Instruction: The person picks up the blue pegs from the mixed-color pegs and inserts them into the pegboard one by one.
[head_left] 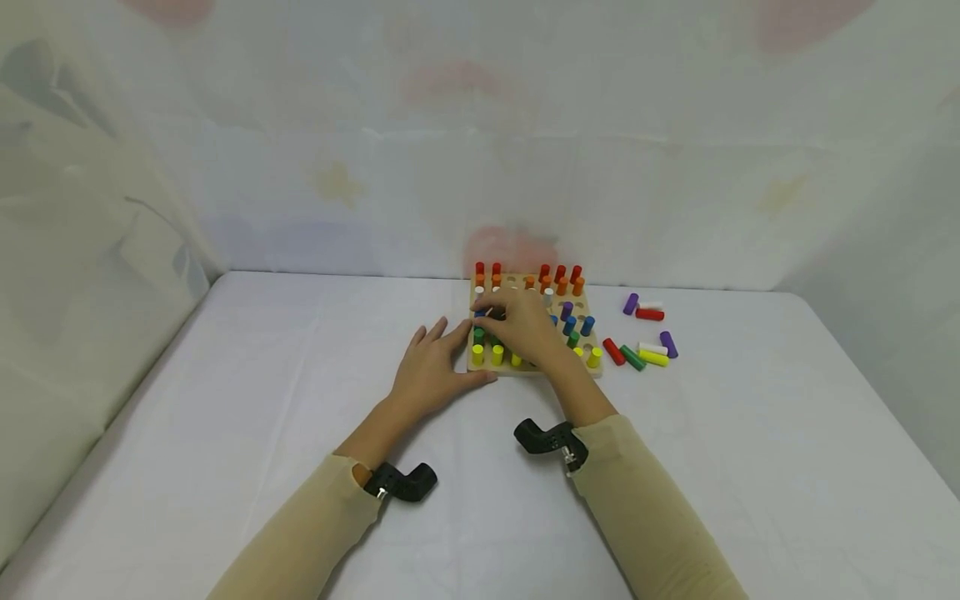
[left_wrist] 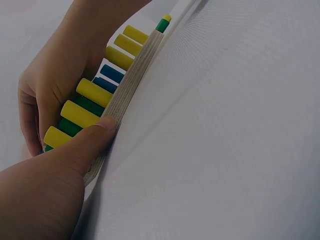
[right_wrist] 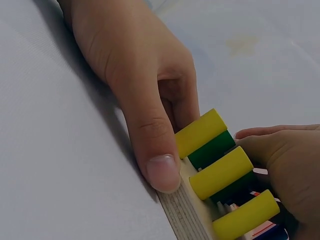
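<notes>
The wooden peg board (head_left: 534, 367) lies flat on the white table (head_left: 300, 467), well away from the person, and both hands are at it. The left hand (head_left: 433, 367) rests at the board's left edge with its fingers fairly straight, the thumb (left_wrist: 95, 142) pressed against the plywood side just beside the yellow pegs (left_wrist: 95, 92); it steadies the board rather than gripping it. The right hand (head_left: 521, 325) hovers over the left rows with its fingers curled, seemingly pinching a small peg near the blue one (head_left: 480, 314), though what it holds is too hidden to tell for sure. The risk, as I judge it, lies in the crowding: the right wrist hangs low over standing pegs and could knock some over. If the thumb slips, the board could slide toward the loose pegs (head_left: 645, 350) on the right, and a tilted peg might jam
</notes>
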